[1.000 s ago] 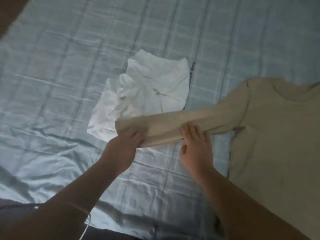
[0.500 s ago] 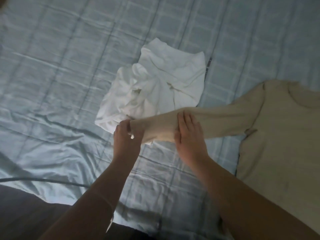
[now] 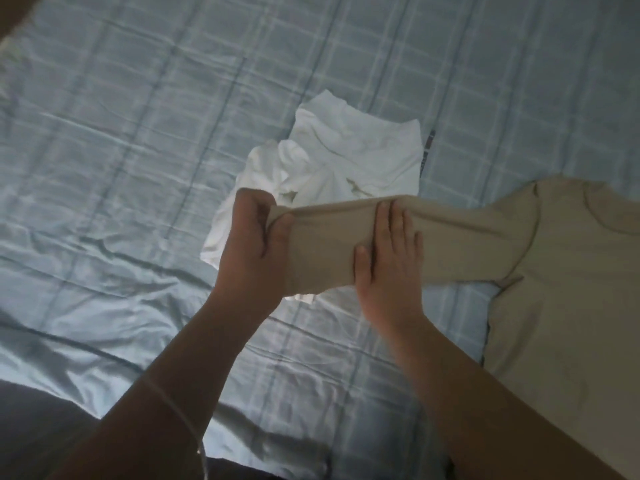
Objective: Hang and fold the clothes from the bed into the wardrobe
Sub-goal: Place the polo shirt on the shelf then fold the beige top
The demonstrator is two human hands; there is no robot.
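Beige shirt (image 3: 561,306) flat on the blue checked bed (image 3: 138,133), 1 sleeve (image 3: 467,237) stretched out to the left. At the sleeve's far left end, left hand (image 3: 252,244) pinching the cuff between thumb and curled fingers. Just behind the sleeve, crumpled white garment (image 3: 346,154), partly under it. On the sleeve's middle, right hand (image 3: 388,258) pressing flat, fingers straight and close together. Right of the sleeve, shirt body lying smooth.

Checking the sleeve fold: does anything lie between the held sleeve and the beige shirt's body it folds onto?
Nothing visible. The left hand grips the end of the sleeve, the right hand presses on it, and the shirt's body is bare. The white garment lies under the sleeve.
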